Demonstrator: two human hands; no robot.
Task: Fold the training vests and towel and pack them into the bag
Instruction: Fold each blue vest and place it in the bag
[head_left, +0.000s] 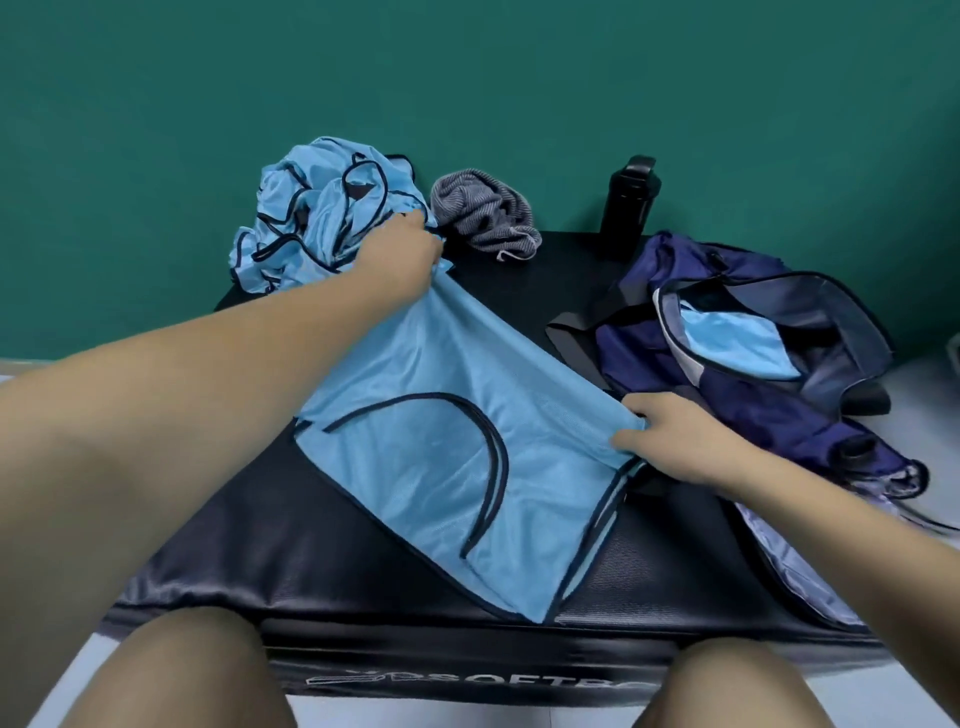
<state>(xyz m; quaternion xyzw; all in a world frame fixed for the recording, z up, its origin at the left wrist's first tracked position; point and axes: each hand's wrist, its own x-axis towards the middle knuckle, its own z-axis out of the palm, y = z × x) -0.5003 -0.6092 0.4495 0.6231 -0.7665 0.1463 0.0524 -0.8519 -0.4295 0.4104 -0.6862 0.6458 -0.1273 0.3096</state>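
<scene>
You are pinching the blue training vest (441, 447) at opposite hems, left hand (402, 254) and right hand (675, 441) apart; light, limp mesh, likely slippery.

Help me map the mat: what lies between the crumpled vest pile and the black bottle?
In the head view, the crumpled grey towel lies between the vest pile and the black bottle, at the far edge of the mat.

Light-blue vest (452, 415) with dark trim; grey striped towel (485, 213); navy bag (753, 364).
</scene>
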